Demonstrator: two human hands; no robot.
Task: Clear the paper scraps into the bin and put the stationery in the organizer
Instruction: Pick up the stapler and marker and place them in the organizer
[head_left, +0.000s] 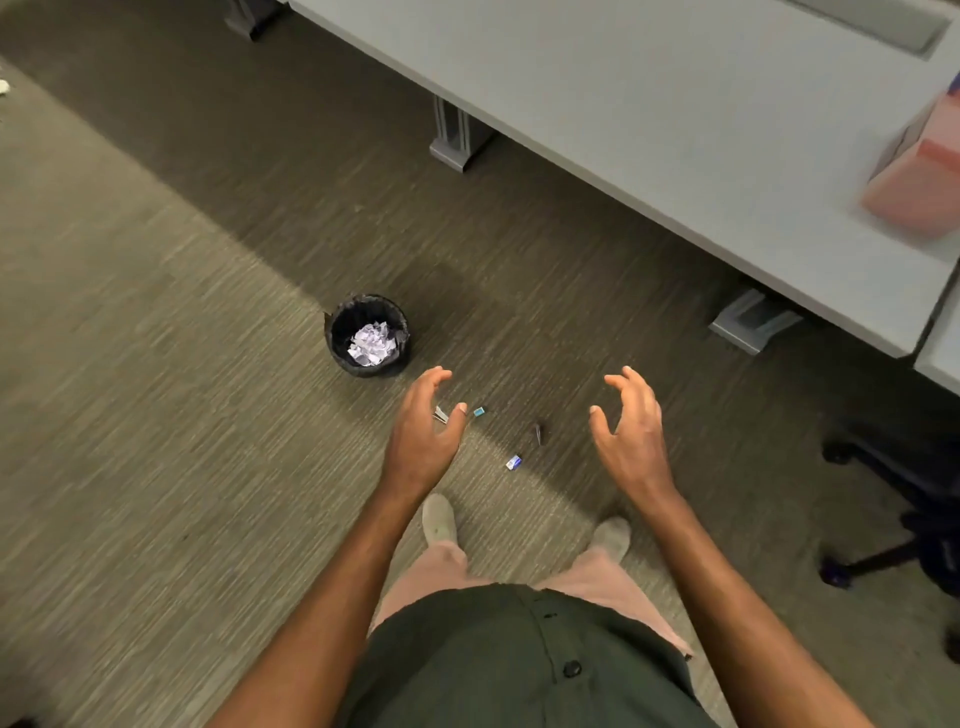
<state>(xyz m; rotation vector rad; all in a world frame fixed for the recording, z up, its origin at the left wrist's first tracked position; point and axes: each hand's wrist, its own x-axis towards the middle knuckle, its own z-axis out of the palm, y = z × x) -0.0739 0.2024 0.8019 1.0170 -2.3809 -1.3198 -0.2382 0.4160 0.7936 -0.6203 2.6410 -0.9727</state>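
- Bin (369, 335) on the carpet is the landmark here: small, round, black liner, sitting on the floor with a heap of white paper scraps (373, 344) already inside it.
- Left hand (423, 439) hangs in the air just right of the bin and a bit nearer the person, fingers loosely curved and spread, holding nothing.
- Right hand (631, 434) is well off to the right of the bin, same deal: fingers apart, loosely curled, nothing in it.
- Stationery bits lie on the carpet right of the bin, between the hands: a small metal clip-looking thing (440, 414) partly behind the left thumb, a tiny teal piece (478, 412) just beside it, a dark binder clip (539, 434) further right, and a little blue-and-white eraser (514, 462) nearest the feet. Too small to say exactly what each one is.
- Grey desk (675, 130) runs beyond and to the right of the bin, with a blurry pink box (919, 176) at its far right end.
- Black office chair base (909, 519) sits far right of the bin.
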